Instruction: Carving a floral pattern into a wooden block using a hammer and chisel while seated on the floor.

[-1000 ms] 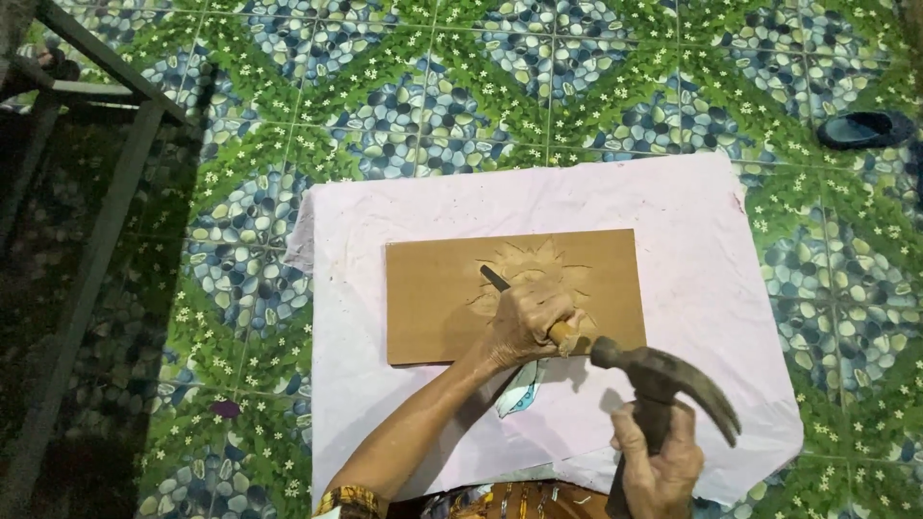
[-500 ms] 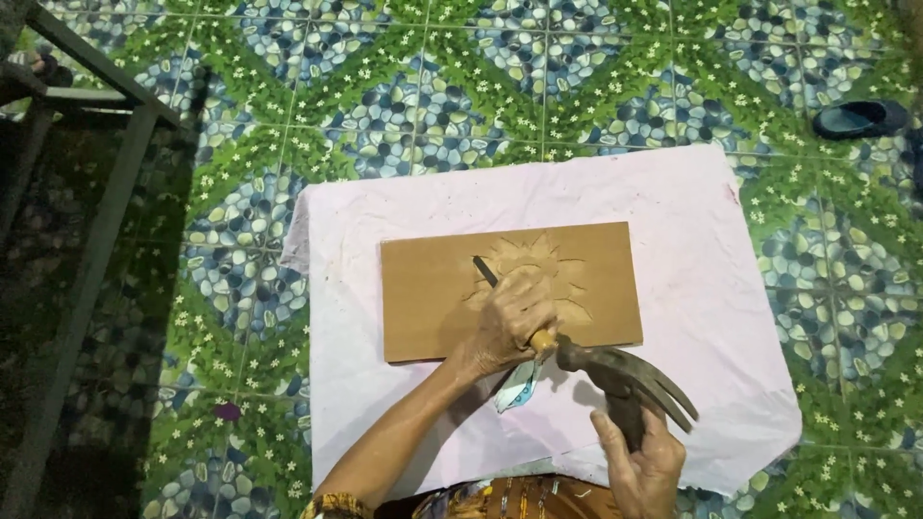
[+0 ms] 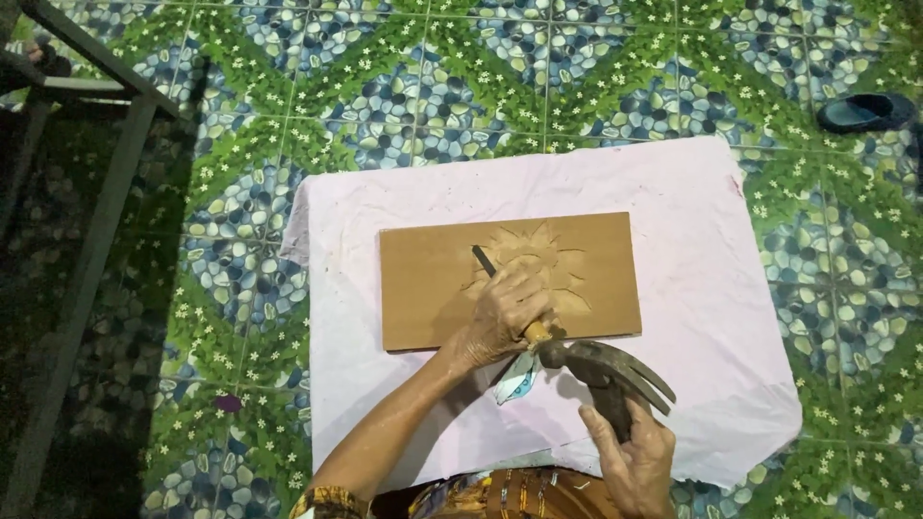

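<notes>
A brown wooden board [image 3: 433, 284] with a carved flower relief lies on a pale pink cloth [image 3: 692, 250] spread over a small table. My left hand [image 3: 505, 312] grips a chisel [image 3: 484, 262] whose dark blade slants onto the carving. My right hand [image 3: 630, 457] holds a claw hammer [image 3: 611, 370] by its handle, and the hammer's head sits against the chisel's wooden butt end.
A tiled floor [image 3: 481, 86] with a green and blue pebble pattern surrounds the table. A dark metal frame [image 3: 87, 202] stands at the left. A dark sandal [image 3: 865, 112] lies at the upper right. A small scrap of patterned material [image 3: 514, 384] rests under the hammer.
The hammer has swung down from a raised position and its head now meets the chisel's end. My left hand stays on the chisel at the carving.
</notes>
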